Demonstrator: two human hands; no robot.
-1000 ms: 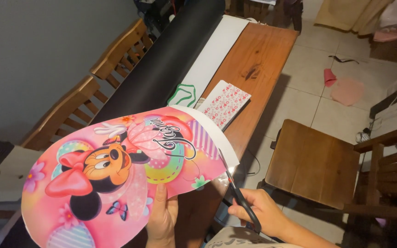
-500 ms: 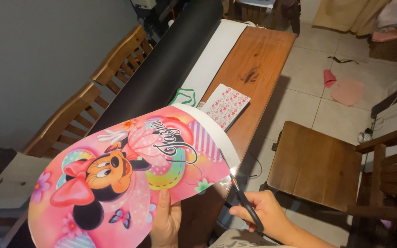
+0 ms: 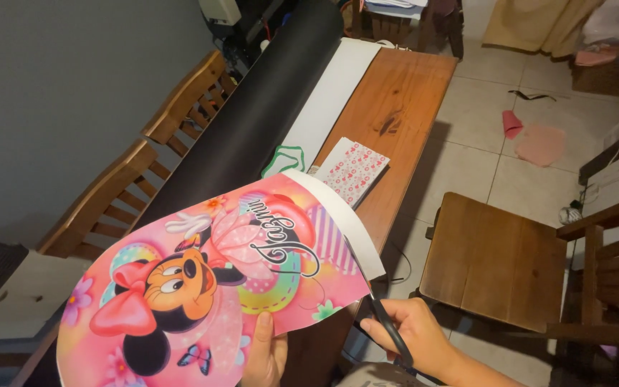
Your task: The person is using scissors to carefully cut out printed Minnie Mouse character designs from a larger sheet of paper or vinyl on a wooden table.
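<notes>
My left hand (image 3: 266, 355) holds the lower edge of a large pink printed sheet (image 3: 209, 287) showing a cartoon mouse with a bow and curly lettering. The sheet has a white border strip (image 3: 349, 226) along its right side. My right hand (image 3: 417, 337) grips black-handled scissors (image 3: 385, 322), whose blades run up into the sheet's right edge, between the print and the white strip.
A long wooden table (image 3: 395, 107) carries a big black roll (image 3: 252, 122), a white sheet (image 3: 331, 100), a small patterned pad (image 3: 352, 170) and a green outline piece (image 3: 284, 156). Wooden chairs (image 3: 180, 115) stand left; a wooden chair (image 3: 496, 261) stands right. Pink scraps (image 3: 539, 143) lie on the tiled floor.
The scissors have travelled further up the sheet's right edge, and the sheet has shifted slightly right and up in my left hand.
</notes>
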